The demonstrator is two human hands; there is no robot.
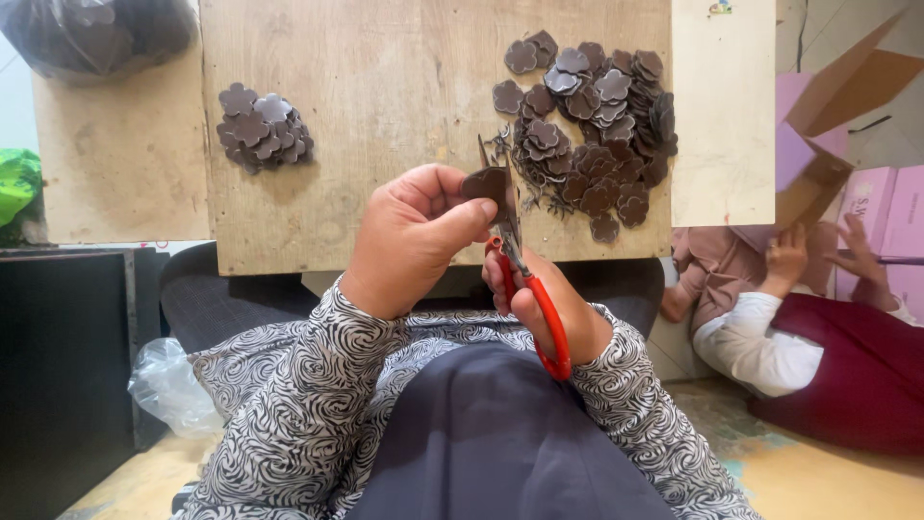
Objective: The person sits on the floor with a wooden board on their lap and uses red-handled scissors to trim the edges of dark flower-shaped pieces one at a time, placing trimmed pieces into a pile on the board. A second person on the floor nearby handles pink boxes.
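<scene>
The left hand (pixel 409 236) is pinching a brown flower piece (pixel 484 183) while the right hand (pixel 544 308) is gripping red scissors (pixel 529 289) near the board's (pixel 385 125) front edge.

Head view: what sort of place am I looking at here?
Probably a home craft workshop on the floor. A low wooden board holds piles of dark flower-shaped cutouts. The right hand works red-handled scissors on a piece held by the left hand. Pink boxes sit by another seated person.

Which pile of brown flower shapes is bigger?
The right pile, beside the scissors: it spreads much wider than the small left pile.
</scene>
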